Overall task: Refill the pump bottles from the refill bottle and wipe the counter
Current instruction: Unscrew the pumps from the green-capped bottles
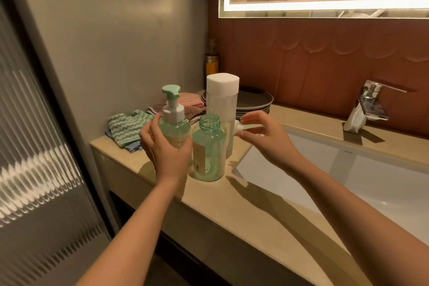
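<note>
Two green pump bottles stand on the beige counter (209,202). The front bottle (210,153) is uncapped, its neck bare and nearly empty. The one behind it (174,121) still carries its green pump head. My left hand (164,146) is curled round the capped bottle's body. Behind both stands the tall clear refill bottle (222,104) with a white cap. My right hand (264,132) pinches the removed pump head (240,128), white collar and green nozzle, just right of the refill bottle above the sink's edge.
Folded green, blue and pink cloths (130,127) lie at the counter's back left. Dark plates (253,100) are stacked behind the refill bottle. A white sink (348,169) takes up the right side, with a chrome tap (369,102). An amber bottle (211,60) stands in the corner.
</note>
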The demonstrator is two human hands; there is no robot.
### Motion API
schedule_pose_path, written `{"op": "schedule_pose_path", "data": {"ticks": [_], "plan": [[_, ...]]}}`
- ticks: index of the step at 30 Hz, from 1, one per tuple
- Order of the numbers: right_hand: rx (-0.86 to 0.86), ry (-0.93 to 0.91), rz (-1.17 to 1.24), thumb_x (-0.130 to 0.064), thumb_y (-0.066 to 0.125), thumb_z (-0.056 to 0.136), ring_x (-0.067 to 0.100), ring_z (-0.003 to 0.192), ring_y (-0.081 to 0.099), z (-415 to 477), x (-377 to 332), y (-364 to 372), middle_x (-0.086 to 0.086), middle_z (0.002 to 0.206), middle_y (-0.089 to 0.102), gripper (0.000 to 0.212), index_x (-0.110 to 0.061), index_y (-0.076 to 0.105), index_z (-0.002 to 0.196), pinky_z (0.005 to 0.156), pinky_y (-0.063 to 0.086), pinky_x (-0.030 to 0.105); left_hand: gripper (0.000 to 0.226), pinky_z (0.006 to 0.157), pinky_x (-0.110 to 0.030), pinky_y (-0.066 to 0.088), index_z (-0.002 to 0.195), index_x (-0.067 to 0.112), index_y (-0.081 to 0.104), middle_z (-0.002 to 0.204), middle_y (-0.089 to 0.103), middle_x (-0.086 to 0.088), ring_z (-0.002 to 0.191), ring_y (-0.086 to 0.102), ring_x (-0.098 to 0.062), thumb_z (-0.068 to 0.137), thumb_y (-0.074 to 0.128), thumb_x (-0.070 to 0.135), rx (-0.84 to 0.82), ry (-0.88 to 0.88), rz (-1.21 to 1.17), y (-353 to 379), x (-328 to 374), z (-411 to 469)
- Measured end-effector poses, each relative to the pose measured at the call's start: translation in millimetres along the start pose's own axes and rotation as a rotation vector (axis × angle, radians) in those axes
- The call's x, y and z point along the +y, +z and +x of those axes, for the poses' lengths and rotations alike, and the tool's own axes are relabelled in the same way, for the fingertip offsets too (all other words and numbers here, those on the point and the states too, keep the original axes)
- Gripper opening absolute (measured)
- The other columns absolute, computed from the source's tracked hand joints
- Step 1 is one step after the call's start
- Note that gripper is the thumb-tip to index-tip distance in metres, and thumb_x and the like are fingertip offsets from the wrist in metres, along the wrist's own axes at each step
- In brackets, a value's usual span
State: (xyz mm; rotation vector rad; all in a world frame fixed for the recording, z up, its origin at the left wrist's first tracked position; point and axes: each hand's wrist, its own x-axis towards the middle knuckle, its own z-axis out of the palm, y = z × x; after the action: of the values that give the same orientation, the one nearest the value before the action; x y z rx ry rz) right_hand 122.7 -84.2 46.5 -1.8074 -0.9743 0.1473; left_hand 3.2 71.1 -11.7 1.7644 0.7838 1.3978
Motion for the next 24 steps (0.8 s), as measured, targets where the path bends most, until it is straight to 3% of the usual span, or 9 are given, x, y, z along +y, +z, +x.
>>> {"op": "schedule_pose_path", "data": {"ticks": [4,7,14,17,19,24], "plan": [[-0.004,-0.032,-0.026,-0.032,0.073,0.079,0.0,0.085,0.057,-7.9,-11.7,14.0,-0.011,0.107,0.055,0.039,-0.024,0.051,0.11,0.063,0.045,0.012,0.088,0.104,-0.04,0.035,0.143,0.021,0.028,0.142,0.036,-0.005,0.128,0.036,-0.022,0.071,0.079,0.017,-0.175,-0.064,0.065,-5.0,-5.5,30.7],[-0.001,-0.034,-0.041,-0.033,0.076,0.075,0.008,0.091,0.059,-9.7,-15.8,23.0,-0.01,0.108,0.055,0.046,-0.023,0.049,0.112,0.069,0.05,0.017,0.093,0.095,-0.032,0.039,0.142,0.022,0.027,0.134,0.045,-0.001,0.117,0.045,-0.015,0.067,0.083,0.014,-0.28,-0.144,-0.025,-8.2,-10.0,35.2],[0.033,-0.043,-0.101,-0.028,0.077,0.076,0.007,0.087,0.059,-5.3,-13.2,42.2,-0.011,0.108,0.053,0.043,-0.026,0.047,0.107,0.071,0.053,0.022,0.083,0.082,-0.024,0.036,0.134,0.018,0.037,0.113,0.044,0.009,0.101,0.044,-0.007,0.066,0.084,0.014,-0.207,-0.136,-0.002,-24.0,-10.1,28.3],[0.036,-0.041,-0.117,-0.026,0.076,0.077,0.008,0.084,0.06,-2.7,-11.8,52.0,-0.009,0.109,0.055,0.04,-0.026,0.047,0.105,0.074,0.056,0.029,0.084,0.087,-0.029,0.041,0.134,0.02,0.039,0.118,0.049,0.006,0.106,0.048,-0.012,0.064,0.085,0.018,-0.161,-0.111,0.009,-37.1,-10.0,26.3],[0.033,-0.029,-0.107,-0.025,0.075,0.078,0.006,0.08,0.059,-0.3,-10.6,58.3,-0.01,0.107,0.055,0.038,-0.026,0.047,0.105,0.072,0.056,0.026,0.084,0.092,-0.036,0.045,0.132,0.022,0.041,0.119,0.053,0.006,0.11,0.052,-0.016,0.062,0.086,0.022,-0.113,-0.096,0.012,-46.8,-7.9,26.8],[0.082,-0.037,-0.052,-0.026,0.07,0.083,0.003,0.077,0.059,0.0,-8.6,62.6,-0.01,0.103,0.057,0.028,-0.024,0.051,0.104,0.071,0.054,0.023,0.078,0.087,-0.038,0.051,0.12,0.029,0.048,0.11,0.06,0.008,0.101,0.06,-0.013,0.052,0.086,0.037,-0.085,-0.009,-0.053,-72.4,15.0,21.3]]}}
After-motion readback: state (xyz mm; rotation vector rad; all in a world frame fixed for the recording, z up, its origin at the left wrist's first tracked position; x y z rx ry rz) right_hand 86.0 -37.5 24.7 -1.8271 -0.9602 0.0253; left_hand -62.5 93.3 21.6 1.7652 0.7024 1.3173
